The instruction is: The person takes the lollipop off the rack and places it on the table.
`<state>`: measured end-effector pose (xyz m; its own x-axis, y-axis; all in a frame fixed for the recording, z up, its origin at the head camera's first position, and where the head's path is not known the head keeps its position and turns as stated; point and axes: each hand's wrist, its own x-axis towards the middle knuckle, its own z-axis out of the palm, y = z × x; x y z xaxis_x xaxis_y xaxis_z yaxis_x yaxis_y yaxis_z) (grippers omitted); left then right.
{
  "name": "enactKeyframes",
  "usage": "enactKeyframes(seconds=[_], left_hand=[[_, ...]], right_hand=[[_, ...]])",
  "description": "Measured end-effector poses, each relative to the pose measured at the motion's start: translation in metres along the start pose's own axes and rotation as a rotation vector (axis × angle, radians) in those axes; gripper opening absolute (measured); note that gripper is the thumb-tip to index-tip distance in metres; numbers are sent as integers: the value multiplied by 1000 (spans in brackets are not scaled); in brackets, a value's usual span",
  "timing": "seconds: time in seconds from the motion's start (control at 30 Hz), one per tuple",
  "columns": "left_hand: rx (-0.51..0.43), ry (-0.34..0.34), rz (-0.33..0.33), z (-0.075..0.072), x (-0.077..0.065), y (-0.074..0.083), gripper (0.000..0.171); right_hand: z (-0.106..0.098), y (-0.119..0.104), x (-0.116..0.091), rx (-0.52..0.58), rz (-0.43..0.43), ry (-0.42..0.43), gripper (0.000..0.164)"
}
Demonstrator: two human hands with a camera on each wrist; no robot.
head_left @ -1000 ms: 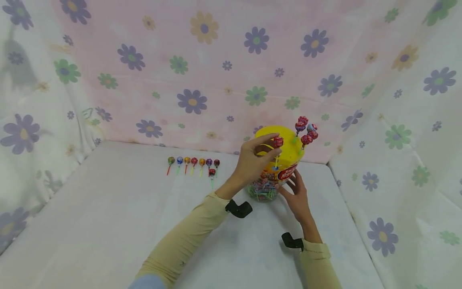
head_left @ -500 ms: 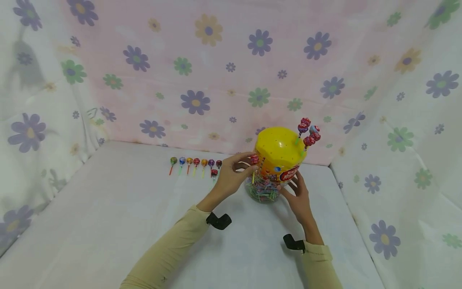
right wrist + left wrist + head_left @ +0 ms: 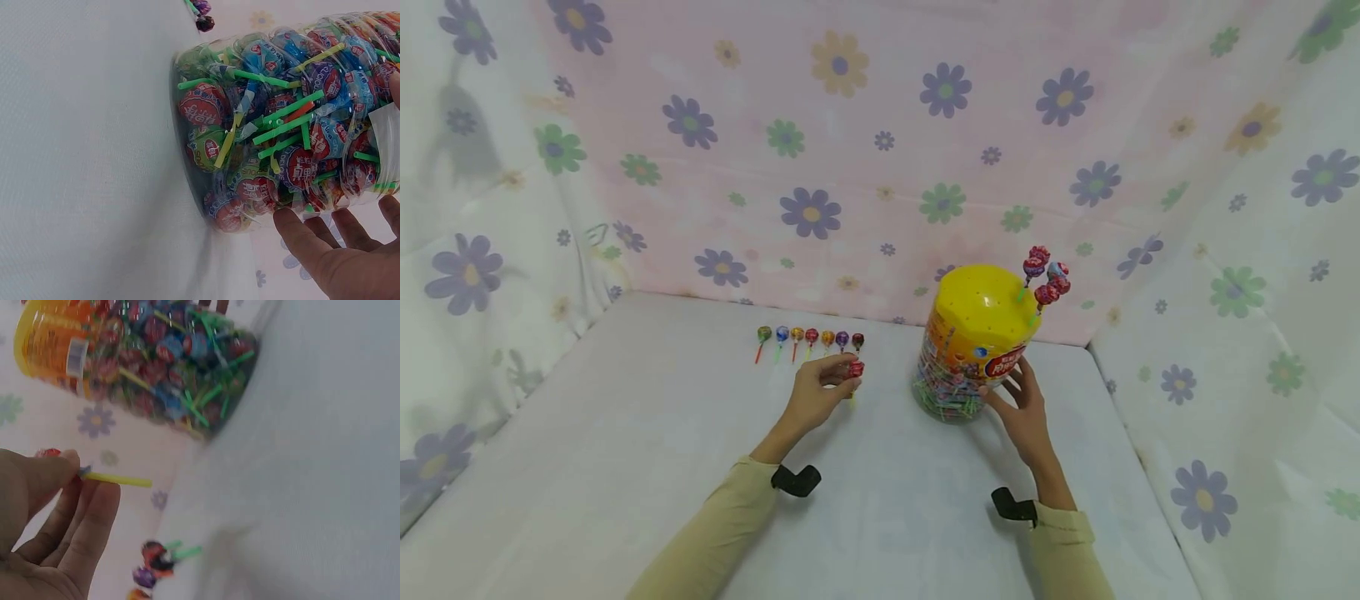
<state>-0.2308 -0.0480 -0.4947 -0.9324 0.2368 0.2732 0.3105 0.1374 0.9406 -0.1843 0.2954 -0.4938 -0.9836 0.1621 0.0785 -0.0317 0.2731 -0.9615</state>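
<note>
Pinching 1 red-topped lollipop [image 3: 856, 369] in the left hand [image 3: 817, 397], just in front of the right end of the lollipop row [image 3: 812, 335].
Left grip: thumb and fingertips pressed on the lollipop near the base of its head, yellow stick projecting free. Row: 7 heads visible, sticks toward the person, lying on the white table [image 3: 880, 508]. Candy jar [image 3: 951, 367]: standing to the right of the row, filled with wrapped lollipops. Right hand [image 3: 1021, 412]: holding the jar's right side, thumb and fingers spread around the wall. Yellow lid [image 3: 981, 292]: fitted on top; 5 lollipop heads [image 3: 1047, 295] rise at its right edge. Flowered backdrop [image 3: 850, 167]: behind the table.
</note>
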Motion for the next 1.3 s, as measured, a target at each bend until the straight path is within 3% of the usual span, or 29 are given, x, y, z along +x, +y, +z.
enactKeyframes(seconds=[0.27, 0.53, 0.73, 1.0, 1.3], left_hand=[[153, 53, -160, -23, 10, -27, 39], [240, 67, -224, -29, 31, -47, 35], [279, 84, -228, -27, 43, -52, 35], [317, 79, -245, -22, 47, -49, 33], [384, 74, -172, -24, 49, -54, 36]], right_hand=[[1, -3, -2, -10, 8, 7, 91], [1, -2, -2, -11, 7, 13, 90], [1, -1, -2, -4, 15, 11, 91], [2, 0, -3, -12, 11, 13, 91], [2, 0, -3, -11, 12, 12, 91]])
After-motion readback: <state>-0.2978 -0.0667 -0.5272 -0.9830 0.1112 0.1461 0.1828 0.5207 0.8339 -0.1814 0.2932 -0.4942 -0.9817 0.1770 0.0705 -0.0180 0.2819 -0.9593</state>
